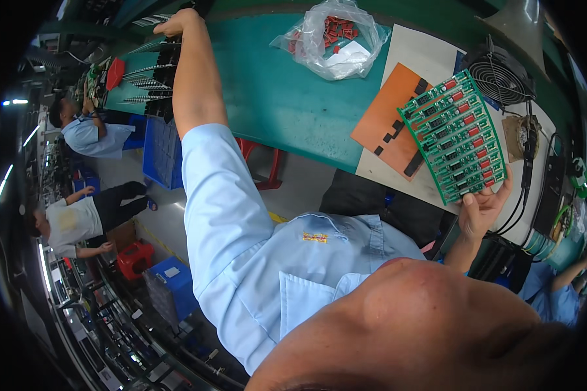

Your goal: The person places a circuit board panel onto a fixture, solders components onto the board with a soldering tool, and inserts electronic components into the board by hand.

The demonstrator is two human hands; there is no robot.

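My right hand pinches the lower edge of a green circuit board panel, tilted over the right part of the bench. Red and black components stand in rows across it. Stretched far out to the upper left, my left hand has its fingers closed at the end of another circuit board panel; its fingertips are partly hard to make out. That panel is at the top of a black rack with several similar panels in it. Partly beneath the right-hand panel lies an orange plate with black blocks.
A clear plastic bag of red parts lies on the green bench. A round fan and black cables are at the right. Blue bins, a red stool and two people are at the left.
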